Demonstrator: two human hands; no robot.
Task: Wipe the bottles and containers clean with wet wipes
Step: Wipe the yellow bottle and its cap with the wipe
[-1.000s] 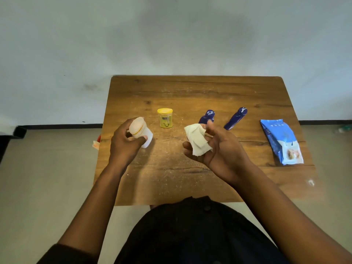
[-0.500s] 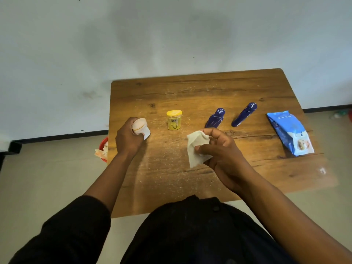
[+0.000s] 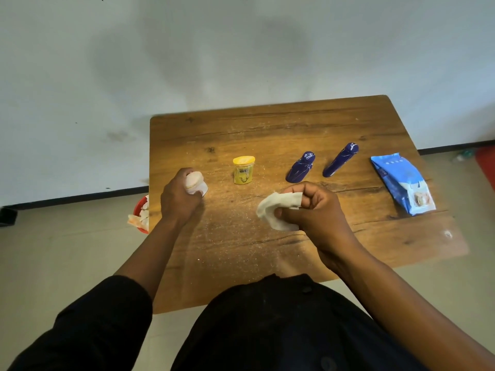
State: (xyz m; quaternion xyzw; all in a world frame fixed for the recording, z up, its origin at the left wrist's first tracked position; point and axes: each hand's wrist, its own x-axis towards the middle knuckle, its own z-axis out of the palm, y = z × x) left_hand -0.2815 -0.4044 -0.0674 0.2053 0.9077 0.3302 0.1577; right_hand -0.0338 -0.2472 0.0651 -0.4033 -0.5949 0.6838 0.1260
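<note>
My left hand [image 3: 178, 199] grips a small white bottle [image 3: 196, 182] that rests on the left part of the wooden table [image 3: 267, 129]. My right hand [image 3: 316, 207] is closed on a crumpled white wet wipe [image 3: 276, 210] just above the table's middle. A little jar with a yellow lid [image 3: 243, 170] stands between the hands, farther back. Two dark blue bottles [image 3: 300, 167] [image 3: 340, 159] stand to its right, both untouched.
A blue wet-wipe pack [image 3: 401, 183] lies near the table's right edge. A red bin [image 3: 140, 212] with used wipes sits on the floor beside the table's left edge. White specks are scattered over the tabletop. A grey wall rises behind.
My left hand lowered the white bottle from the air onto the table at the left. My right hand turned over and bunched the wipe in a tighter grip.
</note>
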